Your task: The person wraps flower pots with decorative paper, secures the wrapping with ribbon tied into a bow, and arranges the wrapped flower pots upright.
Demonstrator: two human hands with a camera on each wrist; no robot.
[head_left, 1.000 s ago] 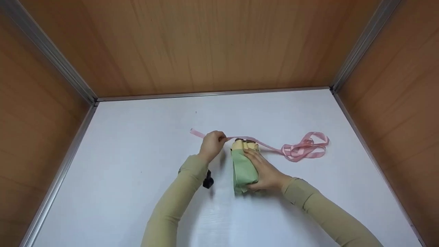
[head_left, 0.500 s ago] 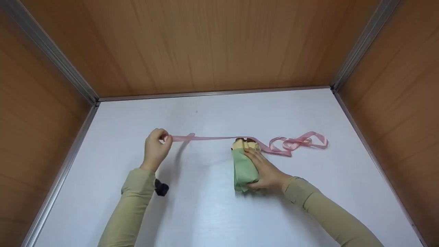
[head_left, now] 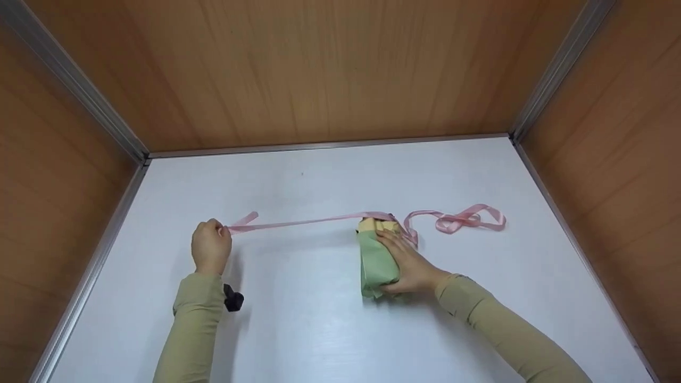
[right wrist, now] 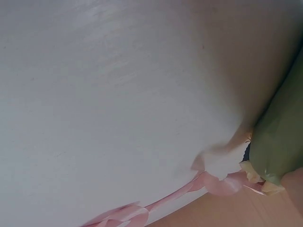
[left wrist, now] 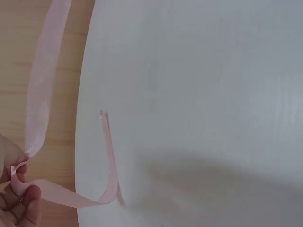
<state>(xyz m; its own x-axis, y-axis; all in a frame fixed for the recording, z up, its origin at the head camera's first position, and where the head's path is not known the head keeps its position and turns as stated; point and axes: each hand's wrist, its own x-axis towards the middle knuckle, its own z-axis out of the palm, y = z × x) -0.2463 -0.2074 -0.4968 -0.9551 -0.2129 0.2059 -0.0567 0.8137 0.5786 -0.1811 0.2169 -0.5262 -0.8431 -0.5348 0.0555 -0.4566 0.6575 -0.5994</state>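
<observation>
Pink ribbon (head_left: 298,222) on the move, pulled out long to the left! The left hand (head_left: 211,247) has swept away from the green-wrapped bundle (head_left: 378,266), out to the left part of the tabletop (head_left: 298,330), and it's drawn the strand along with it. Those left fingers (left wrist: 32,203) are pinching the ribbon near its end, leaving a short loose tail sticking out past the pinch (the left wrist view catches it bending up at the tip). Over on the other side, the right hand (head_left: 415,268) hasn't budged, fingers wrapped round the bundle, holding it down. The strand crosses the bundle's pale yellow end (head_left: 375,225), though whether it lies on top or just behind, I can't tell. And look right: the coil has thinned to a few loose loops, with slack beside the bundle. What that means, I'd judge: far more working length on the left now, less in reserve, and that steadying right hand keeps the bundle from being dragged along.
</observation>
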